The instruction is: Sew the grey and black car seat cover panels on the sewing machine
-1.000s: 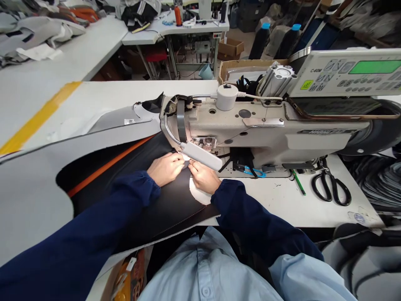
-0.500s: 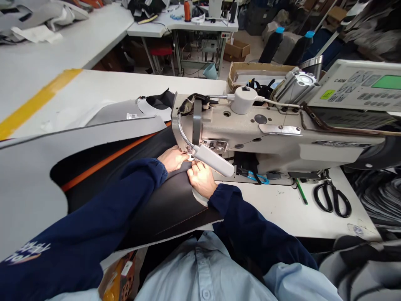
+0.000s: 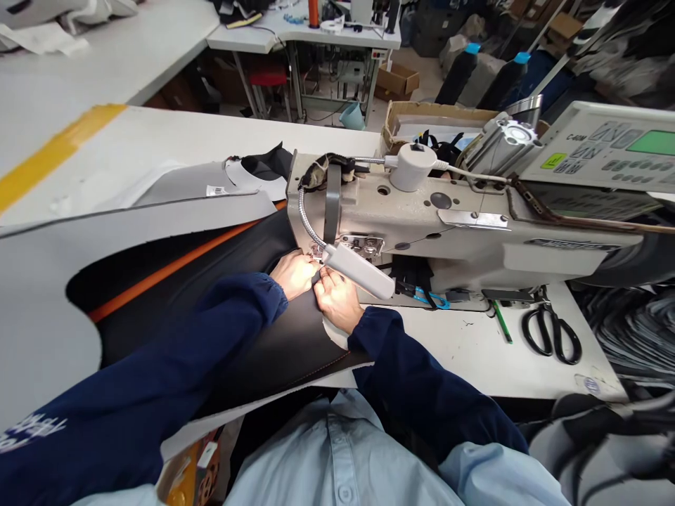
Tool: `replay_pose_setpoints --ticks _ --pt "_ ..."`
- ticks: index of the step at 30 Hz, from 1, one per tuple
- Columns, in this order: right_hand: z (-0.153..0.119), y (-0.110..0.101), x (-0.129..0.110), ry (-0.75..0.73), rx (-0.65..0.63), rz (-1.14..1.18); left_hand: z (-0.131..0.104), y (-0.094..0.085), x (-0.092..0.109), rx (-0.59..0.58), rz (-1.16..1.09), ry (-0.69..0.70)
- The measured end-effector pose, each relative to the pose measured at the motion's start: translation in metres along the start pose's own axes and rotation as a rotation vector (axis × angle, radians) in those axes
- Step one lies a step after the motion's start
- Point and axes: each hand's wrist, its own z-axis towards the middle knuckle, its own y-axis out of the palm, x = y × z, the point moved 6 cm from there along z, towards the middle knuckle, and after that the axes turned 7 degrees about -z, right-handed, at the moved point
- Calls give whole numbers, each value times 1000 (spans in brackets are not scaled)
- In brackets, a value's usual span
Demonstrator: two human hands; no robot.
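Note:
A large black leather-like cover piece (image 3: 285, 337) with grey backing and an orange stripe (image 3: 174, 270) lies across the table, its edge reaching the sewing machine (image 3: 401, 218). My left hand (image 3: 295, 274) is closed on the cover's edge at the needle area. Close beside it, my right hand (image 3: 337, 299) pinches the same edge with bent fingers. The fingertips of both hands almost meet under the lamp head (image 3: 361, 270), which lights them. The needle and presser foot are mostly hidden behind the fingers and lamp.
On the table's right lie black-handled scissors (image 3: 551, 334) and a green pen-like stick (image 3: 503, 322). Blue-handled snips (image 3: 429, 297) rest against the machine base. A control panel (image 3: 606, 147) stands at the right. Behind the machine is a cardboard box (image 3: 390, 126).
My left hand has moved slightly right and down, closer to my right hand, and its fingers now cover the white spot seen at the needle. The cover has shifted a little with the view.

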Motion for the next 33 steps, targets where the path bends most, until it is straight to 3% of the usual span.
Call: replay_pose_setpoints --ticks 12,18,21,24,30,33 --pt "-5 -15 -13 1 103 -95 -2 -10 -18 19 72 123" --pt "-4 -14 -14 -9 159 -157 -7 -9 -14 47 134 244" --pt "-3 -13 -14 -17 161 -162 -7 -4 -9 -3 143 290" --pt "-2 -14 -13 -17 155 -153 -6 1 -3 -69 181 213" --pt "2 -13 -13 -14 121 -100 -10 2 8 -191 248 -145" --pt "4 -11 -13 -3 94 -56 -12 2 10 -225 243 -222"
